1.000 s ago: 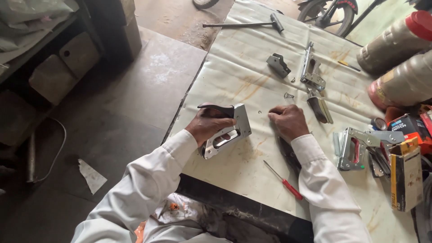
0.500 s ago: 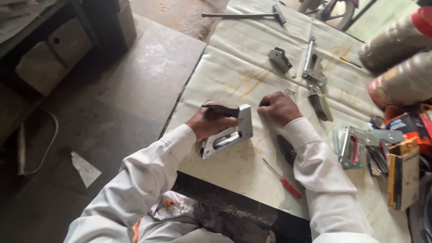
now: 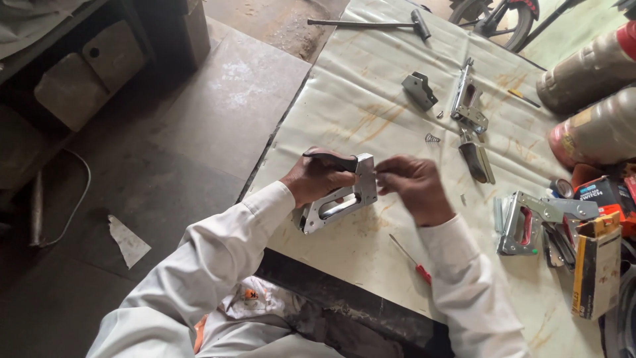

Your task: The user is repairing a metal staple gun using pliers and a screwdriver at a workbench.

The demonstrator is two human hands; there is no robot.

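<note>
My left hand [image 3: 317, 178] grips a silver staple gun [image 3: 344, 197] by its black-topped handle, holding it just above the pale table sheet [image 3: 344, 93]. My right hand [image 3: 407, 185] is at the gun's front end, fingertips pinched together against its nose; whether they hold a small part I cannot tell. Both arms wear white sleeves. A red-handled screwdriver [image 3: 411, 260] lies on the sheet just below my right forearm.
Loose staple gun parts lie farther up the sheet: a grey bracket [image 3: 420, 90], a metal frame piece [image 3: 468, 106], a small spring [image 3: 432, 138] and a black-handled part [image 3: 477, 161]. Another staple gun [image 3: 530, 222] and boxes [image 3: 596, 265] crowd the right edge. A hammer [image 3: 371, 24] lies at the top.
My right hand has moved left from the sheet onto the staple gun's front end. My left hand has lifted and tilted the gun slightly.
</note>
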